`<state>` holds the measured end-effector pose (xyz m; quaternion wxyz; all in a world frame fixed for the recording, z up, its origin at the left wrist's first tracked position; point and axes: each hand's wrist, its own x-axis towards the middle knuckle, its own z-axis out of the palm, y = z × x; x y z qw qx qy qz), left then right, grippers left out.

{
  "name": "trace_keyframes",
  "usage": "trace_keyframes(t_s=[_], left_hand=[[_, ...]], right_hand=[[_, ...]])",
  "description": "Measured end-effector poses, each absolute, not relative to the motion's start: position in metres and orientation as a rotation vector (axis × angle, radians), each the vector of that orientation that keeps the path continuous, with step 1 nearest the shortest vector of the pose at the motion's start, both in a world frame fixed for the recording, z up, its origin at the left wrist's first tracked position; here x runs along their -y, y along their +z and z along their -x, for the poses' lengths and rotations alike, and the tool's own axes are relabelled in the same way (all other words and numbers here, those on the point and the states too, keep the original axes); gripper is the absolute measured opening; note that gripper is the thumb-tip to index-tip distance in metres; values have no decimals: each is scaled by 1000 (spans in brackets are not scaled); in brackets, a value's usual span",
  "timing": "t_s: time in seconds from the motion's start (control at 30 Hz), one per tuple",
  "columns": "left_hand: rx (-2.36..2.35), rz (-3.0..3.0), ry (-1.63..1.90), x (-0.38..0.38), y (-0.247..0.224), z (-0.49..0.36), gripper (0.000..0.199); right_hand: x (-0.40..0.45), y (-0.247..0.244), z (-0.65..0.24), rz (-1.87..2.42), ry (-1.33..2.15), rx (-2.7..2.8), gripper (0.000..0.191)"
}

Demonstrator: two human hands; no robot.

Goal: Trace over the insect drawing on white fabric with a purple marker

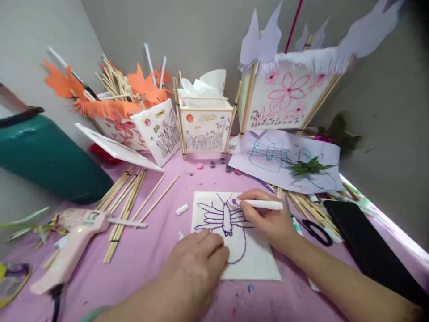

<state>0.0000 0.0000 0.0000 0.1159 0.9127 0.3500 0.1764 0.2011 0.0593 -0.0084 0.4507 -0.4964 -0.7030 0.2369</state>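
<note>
In front of me lies a white panel (263,255) bearing a purple line drawing of a winged insect (227,219). Between the fingers of my right hand (270,223) is a white marker (264,204), its purple tip end close to the insect's head. Whether the tip touches the surface I cannot tell. My left hand (197,264) rests flat on the panel's lower left, covering part of the drawing. Left of the panel lies a small white cap (182,209).
A pink glue gun (78,237) and bundled sticks (129,201) lie left. Behind stand decorated boxes (206,129) with drawings. On the right are a paper sketch (284,156) under a green leaf (311,166), scissors (317,231) and a black phone (365,241).
</note>
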Motion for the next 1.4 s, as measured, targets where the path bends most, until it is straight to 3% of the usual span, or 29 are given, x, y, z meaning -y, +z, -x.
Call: trace_keyframes(t_s=[1.4], left_hand=[[-1067,-2706,503,1,-9,-1,14]], right_hand=[[-61,-8,-198,1214,630,1855,12]])
